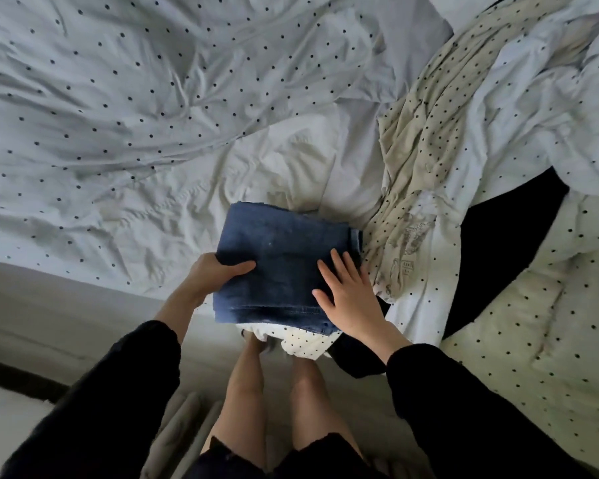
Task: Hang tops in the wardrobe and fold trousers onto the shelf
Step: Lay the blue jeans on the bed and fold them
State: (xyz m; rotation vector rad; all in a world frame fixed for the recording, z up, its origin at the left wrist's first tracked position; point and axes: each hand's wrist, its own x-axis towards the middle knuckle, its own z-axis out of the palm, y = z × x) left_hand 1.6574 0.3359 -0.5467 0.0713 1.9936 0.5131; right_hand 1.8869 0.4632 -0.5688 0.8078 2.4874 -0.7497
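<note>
Head view: a folded pair of blue denim trousers [284, 264] sits at lower centre of the frame, at the near edge of a bed [118, 115] covered in white, black-dotted bedding, with a beige dotted garment [415, 160] lying just to its right. The left hand [215, 271] grips the trousers' left edge, thumb curled over the top layer and fingers hidden underneath. The right hand [346, 292] rests flat on the trousers' right side with its fingers [339, 267] straight and spread, pressing the fabric, gripping nothing.
</note>
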